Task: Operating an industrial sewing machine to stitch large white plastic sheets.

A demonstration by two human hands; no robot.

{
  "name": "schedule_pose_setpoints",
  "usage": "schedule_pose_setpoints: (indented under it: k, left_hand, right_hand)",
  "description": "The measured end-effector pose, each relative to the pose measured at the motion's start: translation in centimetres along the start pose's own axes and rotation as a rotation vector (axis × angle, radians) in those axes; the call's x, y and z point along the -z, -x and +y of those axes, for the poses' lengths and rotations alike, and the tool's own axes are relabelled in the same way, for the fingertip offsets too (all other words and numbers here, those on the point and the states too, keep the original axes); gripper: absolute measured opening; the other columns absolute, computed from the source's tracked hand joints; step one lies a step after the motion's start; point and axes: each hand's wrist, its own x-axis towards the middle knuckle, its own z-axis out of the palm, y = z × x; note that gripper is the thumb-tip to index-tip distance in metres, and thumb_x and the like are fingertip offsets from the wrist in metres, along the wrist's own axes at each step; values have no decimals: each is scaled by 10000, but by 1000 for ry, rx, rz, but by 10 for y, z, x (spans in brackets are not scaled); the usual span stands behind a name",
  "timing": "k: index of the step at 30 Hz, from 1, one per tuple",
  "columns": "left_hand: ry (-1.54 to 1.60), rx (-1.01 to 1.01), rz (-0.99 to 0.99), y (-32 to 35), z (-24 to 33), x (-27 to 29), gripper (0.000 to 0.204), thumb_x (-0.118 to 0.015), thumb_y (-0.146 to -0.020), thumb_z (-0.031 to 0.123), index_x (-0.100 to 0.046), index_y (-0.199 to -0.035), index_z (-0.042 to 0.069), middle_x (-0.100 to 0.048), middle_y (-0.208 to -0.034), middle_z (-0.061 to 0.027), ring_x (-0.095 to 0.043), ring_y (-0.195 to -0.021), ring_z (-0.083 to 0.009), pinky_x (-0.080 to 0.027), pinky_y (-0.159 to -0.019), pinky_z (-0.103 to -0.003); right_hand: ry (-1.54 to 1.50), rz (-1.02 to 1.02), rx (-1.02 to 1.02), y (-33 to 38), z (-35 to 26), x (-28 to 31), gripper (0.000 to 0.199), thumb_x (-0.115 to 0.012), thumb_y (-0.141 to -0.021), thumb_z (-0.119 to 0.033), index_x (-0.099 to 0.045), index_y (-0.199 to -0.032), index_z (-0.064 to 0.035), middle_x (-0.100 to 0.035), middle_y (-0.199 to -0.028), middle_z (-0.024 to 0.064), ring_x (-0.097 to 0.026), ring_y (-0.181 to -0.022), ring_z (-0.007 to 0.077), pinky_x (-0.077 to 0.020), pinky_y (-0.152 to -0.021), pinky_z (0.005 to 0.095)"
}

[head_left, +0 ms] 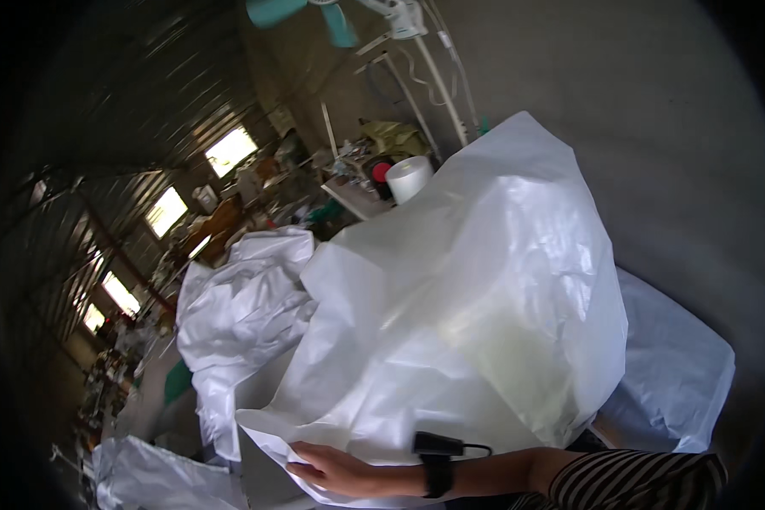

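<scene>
A large white, slightly translucent plastic sheet point(450, 340) billows up across the middle of the view. Its near left edge is folded over. My right hand point(336, 472) reaches in from the lower right, in a black-and-white striped sleeve, and its fingers are closed on this folded edge. A black strap with a small black device point(438, 446) and a short cable is around my right wrist. My left hand does not show; the raised sheet may be covering it.
Crumpled white sheeting point(246, 297) is heaped to the left, with another white piece point(166, 476) at lower left. A pale sheet point(667, 365) lies to the right by the grey wall point(654, 127). Behind stand a white roll point(409, 178) and a fan with teal blades point(340, 25).
</scene>
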Motion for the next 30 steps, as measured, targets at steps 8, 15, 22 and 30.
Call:
schedule_pose_setpoints:
  k: [8,15,22,30]
  left_hand:
    - [399,57,24,-25,32,87,319,-540,-977,223,-579,-1211,10,-629,-1170,-108,-582,-1065,-216,-459,-936,-357]
    - [613,484,-399,48,-91,-49,303,-519,-985,207,-574,-1203,4,-624,-1169,-93,-575,-1063,-181,-442,-951,-336]
    - [277,228,-489,142,-149,-86,103,-515,-985,102,-566,-1042,33,-583,-835,30,-503,-694,-37,-408,-603,-193]
    - [501,330,-266,93,-135,-1,170,-535,-989,154,-583,-1070,11,-624,-899,-5,-562,-778,-66,-483,-696,-225]
  right_hand:
    - [154,-293,46,-31,100,-200,233,-535,-930,-133,-571,-1104,18,-604,-1145,194,-601,-1037,378,-498,-880,442]
    - [472,-1157,-208,-84,28,-61,206,-558,-885,-113,-619,-1039,8,-652,-1042,183,-628,-959,353,-491,-832,441]
    - [1069,-999,276,-44,45,131,461,-627,-890,-350,-548,-1268,-98,-509,-1369,104,-490,-1249,273,-413,-1010,436]
    - [1058,-937,226,65,142,90,747,-562,-865,-616,-445,-1405,-114,-360,-1493,133,-315,-1395,323,-285,-1085,570]
